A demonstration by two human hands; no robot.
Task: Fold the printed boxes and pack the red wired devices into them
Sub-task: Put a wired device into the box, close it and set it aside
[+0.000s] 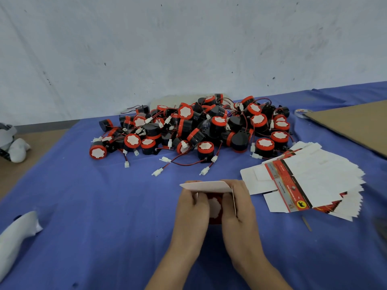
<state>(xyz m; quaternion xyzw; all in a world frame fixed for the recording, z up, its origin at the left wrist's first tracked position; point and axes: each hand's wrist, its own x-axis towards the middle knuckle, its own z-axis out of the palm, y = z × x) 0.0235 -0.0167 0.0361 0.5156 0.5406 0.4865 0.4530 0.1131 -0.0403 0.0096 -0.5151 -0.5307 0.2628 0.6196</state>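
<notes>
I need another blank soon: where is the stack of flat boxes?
In the head view the stack lies fanned on the blue cloth, right of the right hand and in front of the device pile's right end.

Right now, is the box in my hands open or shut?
The box is open: its white flap stands raised, and a red device shows inside.
</notes>
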